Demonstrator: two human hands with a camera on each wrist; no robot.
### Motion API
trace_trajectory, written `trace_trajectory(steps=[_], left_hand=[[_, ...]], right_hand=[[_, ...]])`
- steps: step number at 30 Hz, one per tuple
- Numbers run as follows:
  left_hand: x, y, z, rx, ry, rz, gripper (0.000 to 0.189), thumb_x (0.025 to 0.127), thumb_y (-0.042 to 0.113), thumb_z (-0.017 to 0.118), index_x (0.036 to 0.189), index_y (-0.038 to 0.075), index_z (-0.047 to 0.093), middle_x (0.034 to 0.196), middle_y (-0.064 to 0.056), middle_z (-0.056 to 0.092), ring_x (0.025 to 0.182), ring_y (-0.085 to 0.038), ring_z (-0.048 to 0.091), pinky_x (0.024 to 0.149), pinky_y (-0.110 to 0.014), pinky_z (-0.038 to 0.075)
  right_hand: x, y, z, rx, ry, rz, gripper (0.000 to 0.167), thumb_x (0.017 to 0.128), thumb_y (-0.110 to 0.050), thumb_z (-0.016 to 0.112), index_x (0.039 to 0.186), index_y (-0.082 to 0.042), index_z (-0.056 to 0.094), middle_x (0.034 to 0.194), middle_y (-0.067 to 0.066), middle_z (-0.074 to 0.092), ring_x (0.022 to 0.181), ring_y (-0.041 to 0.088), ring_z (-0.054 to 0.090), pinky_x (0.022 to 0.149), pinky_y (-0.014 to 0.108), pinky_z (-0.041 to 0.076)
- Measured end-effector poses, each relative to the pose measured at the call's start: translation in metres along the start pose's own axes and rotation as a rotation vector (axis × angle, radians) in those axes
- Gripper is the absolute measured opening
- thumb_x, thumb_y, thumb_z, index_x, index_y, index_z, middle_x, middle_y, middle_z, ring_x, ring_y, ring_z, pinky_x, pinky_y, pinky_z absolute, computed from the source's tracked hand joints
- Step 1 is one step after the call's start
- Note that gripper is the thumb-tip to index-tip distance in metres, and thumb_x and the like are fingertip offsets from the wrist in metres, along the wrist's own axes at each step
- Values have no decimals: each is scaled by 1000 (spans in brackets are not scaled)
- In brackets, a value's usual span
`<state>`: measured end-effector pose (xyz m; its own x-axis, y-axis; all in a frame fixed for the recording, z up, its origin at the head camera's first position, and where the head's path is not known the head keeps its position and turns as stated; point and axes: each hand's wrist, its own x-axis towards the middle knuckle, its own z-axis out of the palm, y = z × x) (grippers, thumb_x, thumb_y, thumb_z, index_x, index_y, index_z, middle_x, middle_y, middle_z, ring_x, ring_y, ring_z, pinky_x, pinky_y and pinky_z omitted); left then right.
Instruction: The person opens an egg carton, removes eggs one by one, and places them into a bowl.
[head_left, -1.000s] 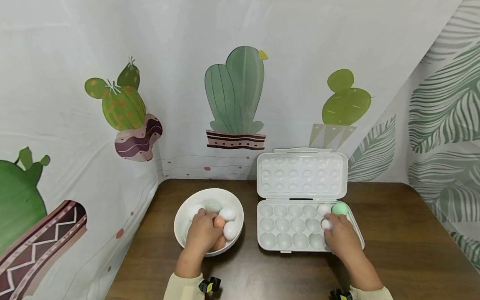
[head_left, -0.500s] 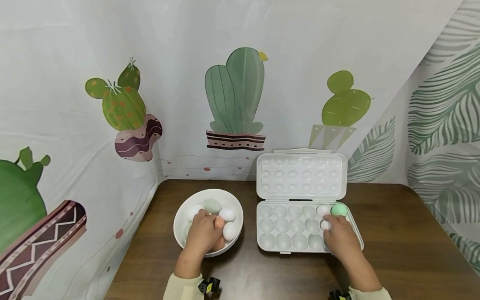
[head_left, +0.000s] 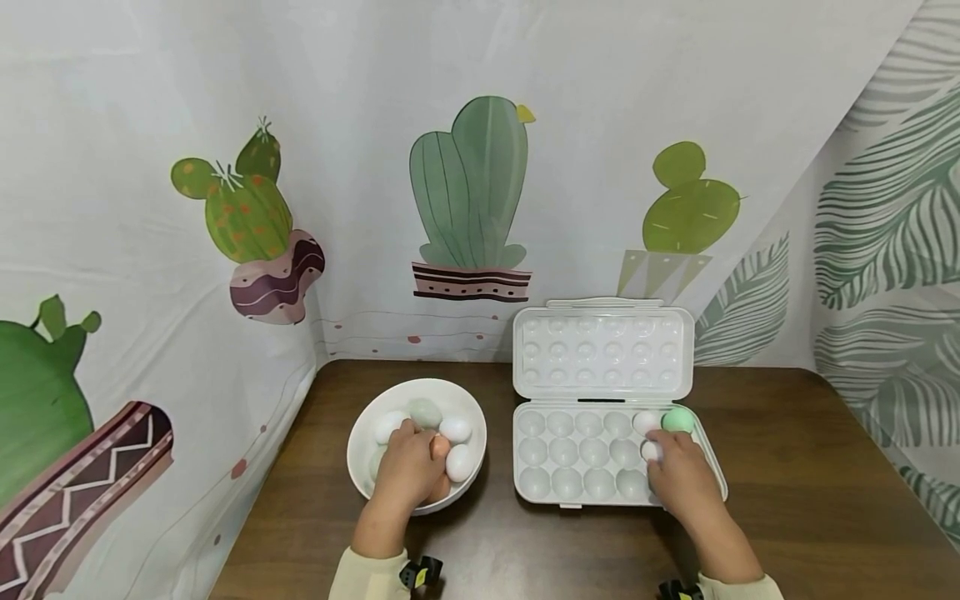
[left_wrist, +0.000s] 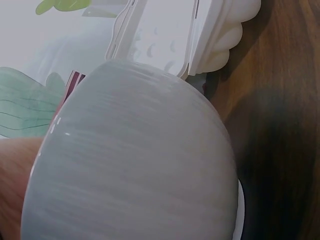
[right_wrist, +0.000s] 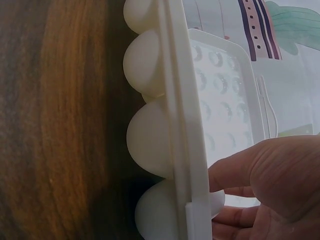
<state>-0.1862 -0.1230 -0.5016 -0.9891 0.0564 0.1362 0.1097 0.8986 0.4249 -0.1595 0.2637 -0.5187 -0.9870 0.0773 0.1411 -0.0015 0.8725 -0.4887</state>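
In the head view my left hand (head_left: pixel 408 467) reaches down into a white bowl (head_left: pixel 360 446), its fingers around a brown egg (head_left: pixel 440 447). Another brown egg (head_left: pixel 441 490) lies partly under the hand, among white eggs (head_left: pixel 460 462) and pale green ones (head_left: pixel 425 413). My right hand (head_left: pixel 682 471) pinches a white egg (head_left: pixel 651 451) at the middle row of an open white egg carton (head_left: pixel 577 498). Behind it a white egg (head_left: pixel 647 422) and a bright green egg (head_left: pixel 678 419) sit in the back row. The bowl's wall hides most of the left hand in the left wrist view.
The carton's lid (head_left: pixel 603 354) stands raised toward the patterned cloth (head_left: pixel 585 167) behind the table. Several carton cups left of the right hand hold nothing. Brown wooden table (head_left: pixel 510 542) shows between bowl and carton and along the front.
My left hand shifts very slightly inside the bowl, showing a bit more of the eggs beside it. The right hand stays at the same cup with the white egg.
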Motion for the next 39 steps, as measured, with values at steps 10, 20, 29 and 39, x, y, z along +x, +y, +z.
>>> trace_trajectory(steps=[10, 20, 29, 39], left_hand=[[0, 1, -3, -42, -23, -41, 26, 83, 14, 71, 107, 6, 74, 102, -17, 59, 94, -35, 56, 79, -50, 50], [0, 2, -5, -60, -16, -48, 30, 83, 14, 70, 111, 5, 74, 105, -19, 61, 99, -37, 58, 84, -52, 51], [0, 3, -6, -81, 11, -44, 27, 89, 16, 64, 111, 3, 72, 106, -18, 63, 103, -36, 60, 89, -50, 51], [0, 4, -7, -132, 58, -63, 28, 88, 18, 62, 110, 3, 71, 103, -16, 63, 97, -32, 62, 88, -48, 51]], right_hand=[[0, 1, 1, -8, 0, -2, 40, 85, -4, 63, 123, 6, 63, 121, 34, 59, 109, 53, 57, 91, 62, 48], [1, -1, -2, -4, -29, 18, 39, 87, -4, 63, 125, 5, 62, 124, 35, 58, 112, 53, 57, 93, 62, 47], [1, -1, -3, -6, -15, 4, 39, 87, -4, 63, 124, 6, 62, 122, 36, 59, 110, 54, 58, 92, 63, 48], [0, -2, -6, -24, -16, 10, 39, 88, -7, 63, 125, 5, 62, 123, 34, 59, 111, 55, 58, 92, 63, 48]])
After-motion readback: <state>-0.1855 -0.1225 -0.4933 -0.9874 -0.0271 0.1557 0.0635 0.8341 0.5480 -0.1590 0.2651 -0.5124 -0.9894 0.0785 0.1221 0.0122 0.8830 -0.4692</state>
